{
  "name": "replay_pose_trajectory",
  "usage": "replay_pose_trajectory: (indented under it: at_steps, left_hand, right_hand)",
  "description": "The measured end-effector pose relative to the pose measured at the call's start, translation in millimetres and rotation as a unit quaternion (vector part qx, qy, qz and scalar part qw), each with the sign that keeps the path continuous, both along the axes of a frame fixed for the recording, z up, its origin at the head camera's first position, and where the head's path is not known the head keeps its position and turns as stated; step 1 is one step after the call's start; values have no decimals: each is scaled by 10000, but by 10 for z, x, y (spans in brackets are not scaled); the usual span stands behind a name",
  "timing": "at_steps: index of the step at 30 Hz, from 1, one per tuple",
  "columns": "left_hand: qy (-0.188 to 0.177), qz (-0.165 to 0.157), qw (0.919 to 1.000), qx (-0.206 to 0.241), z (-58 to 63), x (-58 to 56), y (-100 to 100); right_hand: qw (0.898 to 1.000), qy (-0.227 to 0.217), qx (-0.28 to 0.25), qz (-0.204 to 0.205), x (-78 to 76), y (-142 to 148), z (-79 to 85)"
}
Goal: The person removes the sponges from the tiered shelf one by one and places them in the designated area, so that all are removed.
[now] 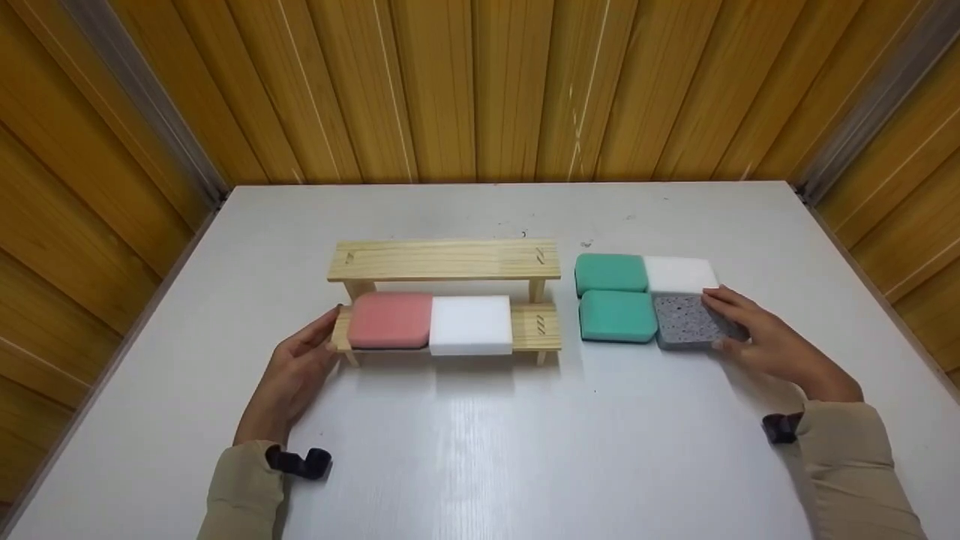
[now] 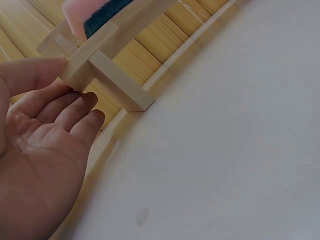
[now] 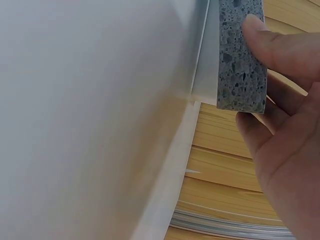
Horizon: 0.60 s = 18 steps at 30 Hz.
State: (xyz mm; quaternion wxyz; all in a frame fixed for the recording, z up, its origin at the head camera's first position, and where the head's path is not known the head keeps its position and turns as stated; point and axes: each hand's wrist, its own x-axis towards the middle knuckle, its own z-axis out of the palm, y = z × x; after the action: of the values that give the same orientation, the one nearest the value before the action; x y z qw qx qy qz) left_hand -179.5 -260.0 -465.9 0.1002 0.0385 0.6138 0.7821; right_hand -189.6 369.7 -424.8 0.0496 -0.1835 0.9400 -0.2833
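A two-tier wooden stand (image 1: 442, 262) is on the white table, and my left hand (image 1: 298, 367) pinches the left end of its lower plank. In the left wrist view, the thumb (image 2: 37, 74) touches the plank's end, with the other fingers just below. On that lower plank lie a pink sponge (image 1: 390, 320) with a dark underside and a white sponge (image 1: 471, 325), side by side. To the right, my right hand (image 1: 772, 345) holds a grey speckled sponge (image 1: 686, 322) by its right side. The right wrist view shows the thumb on the grey sponge's (image 3: 240, 65) pitted side.
Two green sponges (image 1: 616, 316) and another white sponge (image 1: 679, 275) lie against the grey one, forming a block right of the stand. The white table (image 1: 480, 450) meets yellow wood-patterned walls (image 1: 450, 90) at the back and sides. Black bands sit at both wrists.
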Motion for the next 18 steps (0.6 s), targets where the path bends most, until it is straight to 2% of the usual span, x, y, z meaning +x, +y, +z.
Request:
replay_pose_trajectory:
  at_steps: [8, 18]
  left_hand:
    - [-21, 9, 10000, -4, -9, -4, 7]
    - [-8, 1, 10000, -27, -3, -4, 9]
  right_hand:
    - [10000, 69, -34, 42, -8, 2, -14]
    - [9989, -422, 151, -109, -25, 8, 15]
